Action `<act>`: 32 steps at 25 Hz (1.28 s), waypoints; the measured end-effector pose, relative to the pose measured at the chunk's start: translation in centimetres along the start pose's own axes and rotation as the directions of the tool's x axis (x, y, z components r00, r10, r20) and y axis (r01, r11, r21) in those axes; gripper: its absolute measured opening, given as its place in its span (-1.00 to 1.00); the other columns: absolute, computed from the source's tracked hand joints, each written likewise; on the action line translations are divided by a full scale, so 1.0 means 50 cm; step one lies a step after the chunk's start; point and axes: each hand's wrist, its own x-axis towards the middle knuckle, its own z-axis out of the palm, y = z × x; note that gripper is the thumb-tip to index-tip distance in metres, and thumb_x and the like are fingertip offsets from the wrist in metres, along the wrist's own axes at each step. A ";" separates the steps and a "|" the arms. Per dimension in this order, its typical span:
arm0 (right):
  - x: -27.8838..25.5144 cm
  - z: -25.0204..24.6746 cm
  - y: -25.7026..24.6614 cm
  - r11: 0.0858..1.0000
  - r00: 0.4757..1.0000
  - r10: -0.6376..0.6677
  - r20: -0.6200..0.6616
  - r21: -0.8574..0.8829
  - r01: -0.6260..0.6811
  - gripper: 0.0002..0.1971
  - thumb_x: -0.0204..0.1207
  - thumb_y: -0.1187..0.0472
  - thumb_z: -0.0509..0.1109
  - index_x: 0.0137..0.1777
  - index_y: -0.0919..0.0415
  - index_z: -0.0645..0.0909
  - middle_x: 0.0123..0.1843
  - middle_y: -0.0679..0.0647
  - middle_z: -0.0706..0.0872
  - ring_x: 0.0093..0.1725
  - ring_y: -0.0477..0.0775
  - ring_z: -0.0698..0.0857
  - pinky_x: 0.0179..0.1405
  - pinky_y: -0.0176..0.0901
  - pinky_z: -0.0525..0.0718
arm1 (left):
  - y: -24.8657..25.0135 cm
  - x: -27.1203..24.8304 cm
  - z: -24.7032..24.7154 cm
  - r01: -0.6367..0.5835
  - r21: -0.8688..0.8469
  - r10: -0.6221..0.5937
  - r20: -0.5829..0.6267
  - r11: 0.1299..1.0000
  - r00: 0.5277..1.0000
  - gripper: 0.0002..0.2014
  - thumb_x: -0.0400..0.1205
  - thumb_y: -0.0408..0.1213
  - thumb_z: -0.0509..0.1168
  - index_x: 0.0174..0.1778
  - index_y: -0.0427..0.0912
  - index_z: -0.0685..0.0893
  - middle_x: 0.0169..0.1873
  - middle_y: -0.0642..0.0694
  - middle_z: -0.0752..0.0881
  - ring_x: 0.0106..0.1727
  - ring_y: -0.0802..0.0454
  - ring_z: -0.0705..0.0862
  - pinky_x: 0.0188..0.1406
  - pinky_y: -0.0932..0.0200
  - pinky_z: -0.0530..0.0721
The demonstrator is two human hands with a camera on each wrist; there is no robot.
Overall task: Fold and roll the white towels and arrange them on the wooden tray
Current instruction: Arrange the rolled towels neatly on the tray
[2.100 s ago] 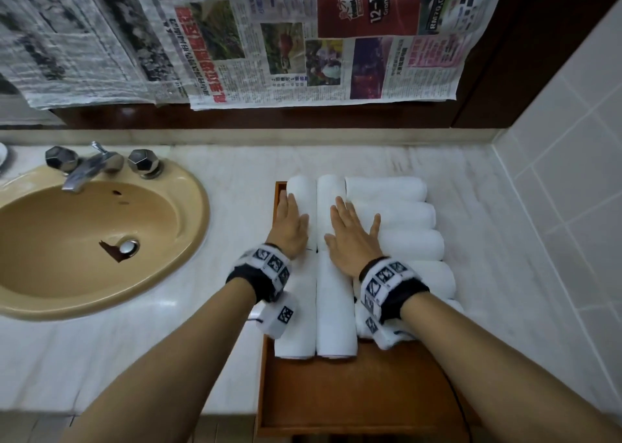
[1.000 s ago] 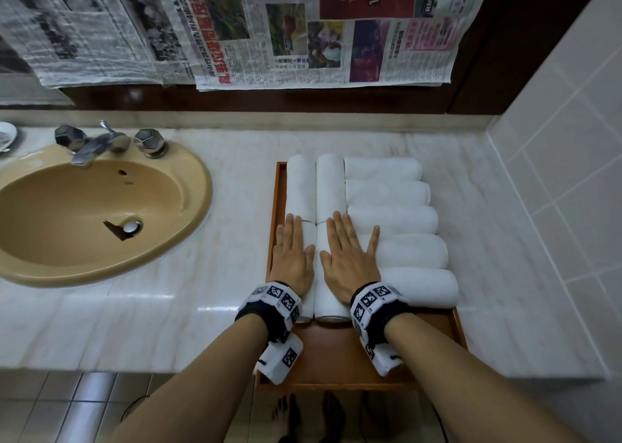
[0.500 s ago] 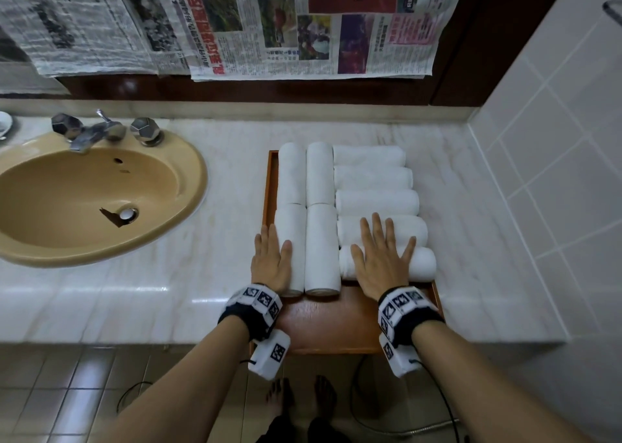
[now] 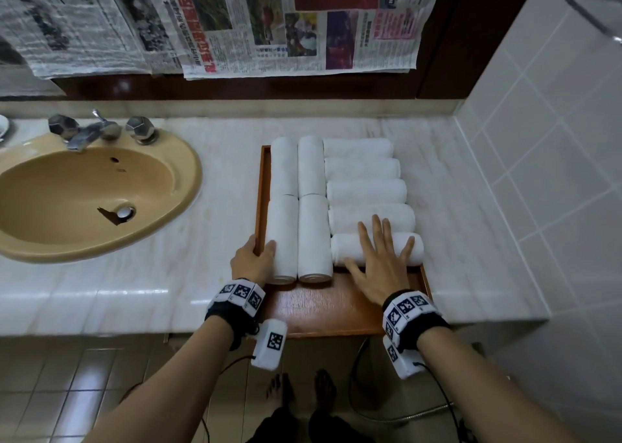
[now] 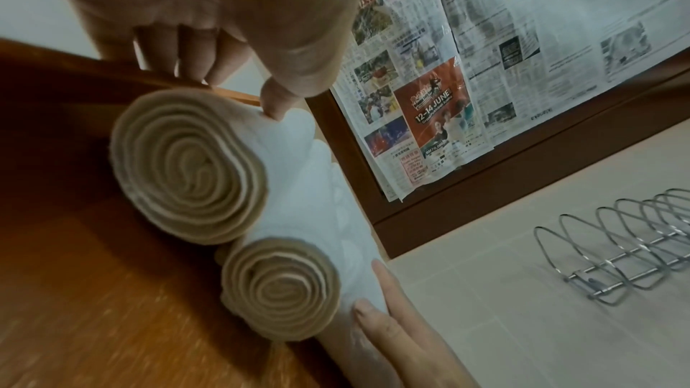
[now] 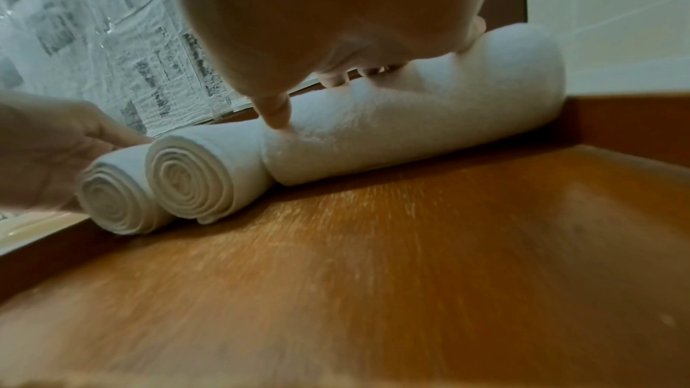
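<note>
The wooden tray (image 4: 336, 303) lies on the marble counter and holds several rolled white towels. Two columns run lengthwise on the left, and a stack of crosswise rolls fills the right. My left hand (image 4: 250, 259) is at the tray's left rim, with fingers curled over the rim (image 5: 93, 70). Its thumb presses the near-left roll (image 4: 281, 234) (image 5: 186, 167). My right hand (image 4: 377, 264) lies flat, fingers spread, on the nearest crosswise roll (image 4: 415, 247) (image 6: 410, 134). The tray's near part (image 6: 373, 276) is bare wood.
A tan sink (image 4: 84, 200) with a chrome tap (image 4: 84, 133) sits to the left. Newspapers (image 4: 269, 22) hang on the back wall. A tiled wall (image 4: 538, 139) closes the right side, with a wire rack (image 5: 634, 247) mounted on it. The tray's near end overhangs the counter's front edge; bare feet and a cable lie below.
Both hands slid back along the towels toward me. The right one shifted onto the crosswise rolls. The left one left the roll's top and went to the tray's left rim.
</note>
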 end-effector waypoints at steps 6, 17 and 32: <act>0.027 -0.017 0.037 0.999 0.999 0.033 0.028 -0.022 -0.032 -0.27 0.68 -0.23 0.03 0.72 -0.06 -0.22 0.72 0.04 -0.36 0.68 0.07 -0.37 0.54 0.53 -0.34 | 0.040 -0.001 0.034 -0.016 0.024 0.016 -0.003 1.000 1.000 -0.64 0.69 -0.05 0.21 0.37 -0.06 0.61 0.18 -0.12 0.73 0.22 -0.18 0.65 0.23 0.06 0.55; 0.127 -0.075 0.166 0.988 0.985 0.152 0.086 -0.047 -0.148 -0.30 0.70 -0.19 0.01 0.72 -0.06 -0.25 0.72 0.02 -0.39 0.69 0.10 -0.36 0.55 0.53 -0.30 | 0.176 0.074 0.155 -0.063 0.088 0.056 0.077 0.994 0.995 -0.63 0.69 -0.02 0.22 0.34 -0.11 0.62 0.18 -0.17 0.73 0.21 -0.22 0.65 0.22 0.04 0.57; 0.241 -0.128 0.337 0.952 0.947 0.301 0.111 -0.096 -0.292 -0.30 0.71 -0.19 -0.01 0.71 -0.06 -0.27 0.72 0.06 -0.36 0.69 0.12 -0.33 0.55 0.54 -0.25 | 0.319 0.137 0.312 -0.105 0.082 0.087 0.196 0.991 0.977 -0.53 0.67 -0.05 0.27 0.50 -0.12 0.50 0.30 -0.17 0.67 0.30 -0.23 0.61 0.29 0.01 0.56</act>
